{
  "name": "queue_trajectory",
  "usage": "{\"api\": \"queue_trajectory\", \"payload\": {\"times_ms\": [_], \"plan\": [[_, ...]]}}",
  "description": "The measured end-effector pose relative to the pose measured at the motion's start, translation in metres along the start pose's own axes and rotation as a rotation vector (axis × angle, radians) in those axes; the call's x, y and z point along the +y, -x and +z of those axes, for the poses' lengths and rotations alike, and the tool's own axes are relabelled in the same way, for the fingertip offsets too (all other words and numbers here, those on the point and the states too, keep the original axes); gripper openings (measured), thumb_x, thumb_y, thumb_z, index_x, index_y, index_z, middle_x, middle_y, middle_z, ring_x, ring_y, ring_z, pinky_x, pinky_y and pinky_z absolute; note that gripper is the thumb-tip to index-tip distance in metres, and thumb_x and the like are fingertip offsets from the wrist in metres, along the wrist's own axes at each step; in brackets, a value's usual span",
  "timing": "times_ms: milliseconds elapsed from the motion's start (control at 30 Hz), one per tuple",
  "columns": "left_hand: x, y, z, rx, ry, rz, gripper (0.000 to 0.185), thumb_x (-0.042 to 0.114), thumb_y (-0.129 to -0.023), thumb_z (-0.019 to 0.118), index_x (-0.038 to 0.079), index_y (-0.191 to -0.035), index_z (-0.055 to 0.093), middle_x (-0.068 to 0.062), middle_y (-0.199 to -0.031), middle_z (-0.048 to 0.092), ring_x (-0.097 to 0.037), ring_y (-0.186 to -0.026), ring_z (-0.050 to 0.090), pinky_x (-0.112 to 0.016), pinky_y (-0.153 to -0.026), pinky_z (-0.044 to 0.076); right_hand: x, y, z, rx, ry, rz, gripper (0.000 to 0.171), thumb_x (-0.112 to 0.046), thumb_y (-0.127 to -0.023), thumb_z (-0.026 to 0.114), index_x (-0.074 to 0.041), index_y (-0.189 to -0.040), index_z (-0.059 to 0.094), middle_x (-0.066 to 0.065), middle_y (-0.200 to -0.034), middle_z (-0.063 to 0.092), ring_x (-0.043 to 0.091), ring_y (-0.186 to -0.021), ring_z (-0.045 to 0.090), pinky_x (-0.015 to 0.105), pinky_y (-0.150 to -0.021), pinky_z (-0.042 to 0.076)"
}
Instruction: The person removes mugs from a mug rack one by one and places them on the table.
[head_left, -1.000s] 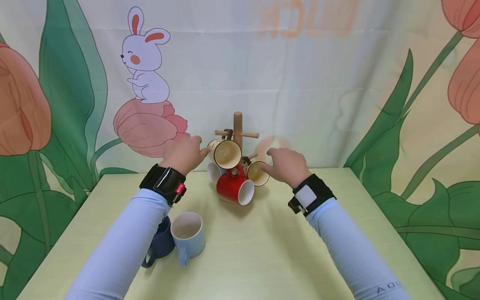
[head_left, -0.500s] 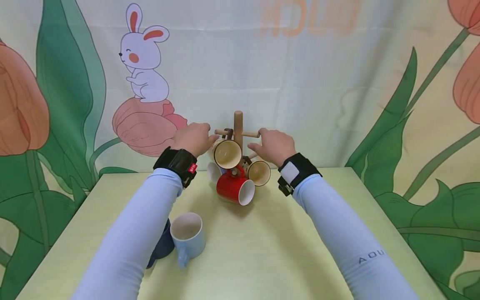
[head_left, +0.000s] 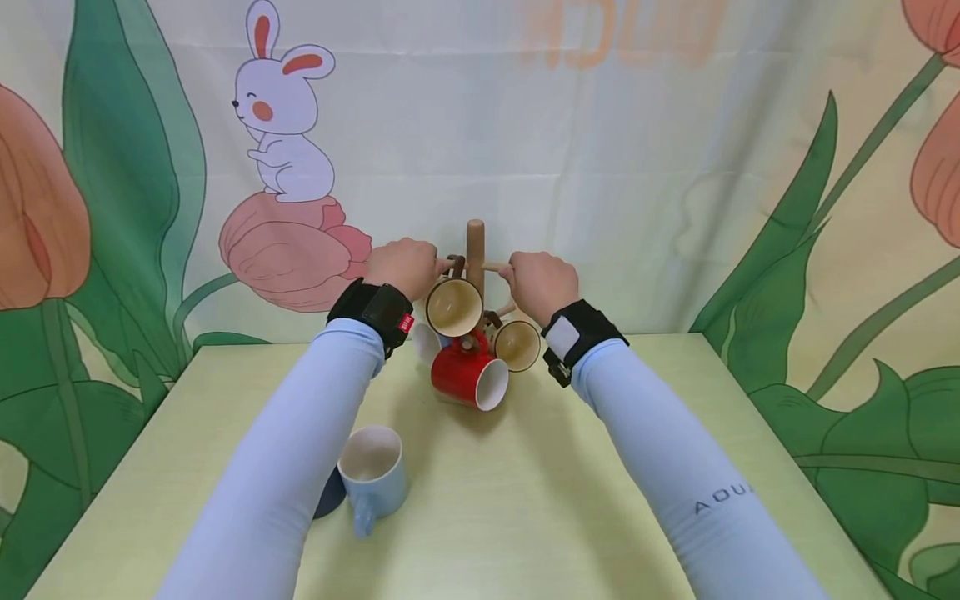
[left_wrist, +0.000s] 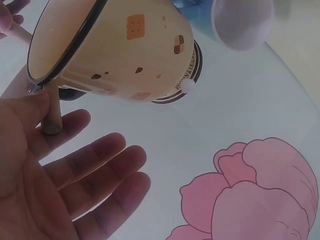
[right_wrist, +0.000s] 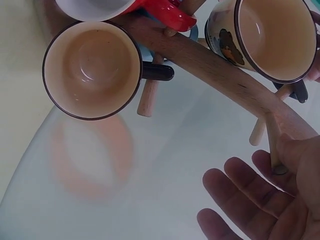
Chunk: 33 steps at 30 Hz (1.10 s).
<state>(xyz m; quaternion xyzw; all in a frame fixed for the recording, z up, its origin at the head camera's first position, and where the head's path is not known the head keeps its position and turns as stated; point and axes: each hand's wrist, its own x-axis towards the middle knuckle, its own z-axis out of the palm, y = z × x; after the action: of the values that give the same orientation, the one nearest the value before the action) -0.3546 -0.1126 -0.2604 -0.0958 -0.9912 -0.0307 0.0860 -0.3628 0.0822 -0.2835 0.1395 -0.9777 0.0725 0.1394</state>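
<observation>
Hiding behind the left sleeve, a dark blue mug (head_left: 330,502) shows only an edge beside the light blue mug (head_left: 372,472) (empty) on the table (head_left: 525,517). Left hand (head_left: 401,267) has risen since a second ago onto the left peg (left_wrist: 51,117) of the wooden mug tree (head_left: 476,250); thumb touches it, fingers (left_wrist: 95,165) straight. Cream mug (head_left: 453,307), red mug (head_left: 468,379) and smaller cream mug (head_left: 517,345) hang there, all empty. Right hand (head_left: 538,285) likewise moved up to the right peg (right_wrist: 274,150), fingers relaxed.
</observation>
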Motion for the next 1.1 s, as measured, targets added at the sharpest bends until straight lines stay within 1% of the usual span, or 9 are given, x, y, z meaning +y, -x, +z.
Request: {"api": "queue_trajectory", "payload": {"times_ms": [167, 400, 633, 900, 1100], "plan": [[0.001, -0.001, 0.004, 0.01, -0.013, -0.004, 0.037, 0.038, -0.104, 0.051, 0.006, -0.107, 0.07, -0.012, -0.082, 0.064, -0.029, -0.076, 0.062, -0.042, -0.068, 0.055, 0.001, -0.001, 0.002, 0.02, -0.026, 0.006, 0.029, -0.031, -0.104, 0.053, -0.008, -0.096, 0.069, 0.007, -0.076, 0.065, 0.025, -0.068, 0.06, 0.04, -0.06, 0.049], [0.001, -0.001, 0.011, 0.045, -0.013, -0.013, 0.037, 0.037, -0.104, 0.05, 0.004, -0.11, 0.067, -0.015, -0.087, 0.067, -0.032, -0.078, 0.065, -0.046, -0.071, 0.057, 0.0, -0.004, 0.003, 0.007, -0.028, 0.018, 0.03, -0.032, -0.104, 0.052, -0.009, -0.102, 0.07, 0.007, -0.082, 0.068, 0.025, -0.072, 0.062, 0.04, -0.063, 0.051], [0.003, -0.003, 0.014, 0.041, -0.022, -0.029, 0.039, 0.036, -0.105, 0.047, 0.004, -0.116, 0.064, -0.015, -0.088, 0.068, -0.032, -0.078, 0.067, -0.045, -0.071, 0.058, 0.0, -0.005, 0.001, -0.014, -0.019, 0.034, 0.031, -0.034, -0.104, 0.052, -0.01, -0.104, 0.071, 0.006, -0.084, 0.069, 0.024, -0.073, 0.063, 0.039, -0.065, 0.053], [0.003, -0.004, 0.016, 0.049, -0.026, -0.025, 0.037, 0.036, -0.105, 0.048, 0.003, -0.115, 0.063, -0.015, -0.088, 0.067, -0.031, -0.077, 0.066, -0.044, -0.071, 0.058, -0.001, -0.005, -0.001, -0.015, -0.005, 0.044, 0.03, -0.034, -0.104, 0.052, -0.011, -0.104, 0.072, 0.006, -0.083, 0.069, 0.024, -0.072, 0.064, 0.04, -0.064, 0.052], [0.003, 0.0, 0.015, 0.044, -0.004, -0.034, 0.038, 0.036, -0.106, 0.046, 0.004, -0.117, 0.063, -0.015, -0.089, 0.068, -0.032, -0.078, 0.066, -0.044, -0.07, 0.058, -0.003, -0.004, -0.002, -0.032, -0.006, 0.054, 0.03, -0.034, -0.103, 0.053, -0.011, -0.105, 0.072, 0.005, -0.082, 0.069, 0.023, -0.071, 0.062, 0.038, -0.062, 0.051]]}}
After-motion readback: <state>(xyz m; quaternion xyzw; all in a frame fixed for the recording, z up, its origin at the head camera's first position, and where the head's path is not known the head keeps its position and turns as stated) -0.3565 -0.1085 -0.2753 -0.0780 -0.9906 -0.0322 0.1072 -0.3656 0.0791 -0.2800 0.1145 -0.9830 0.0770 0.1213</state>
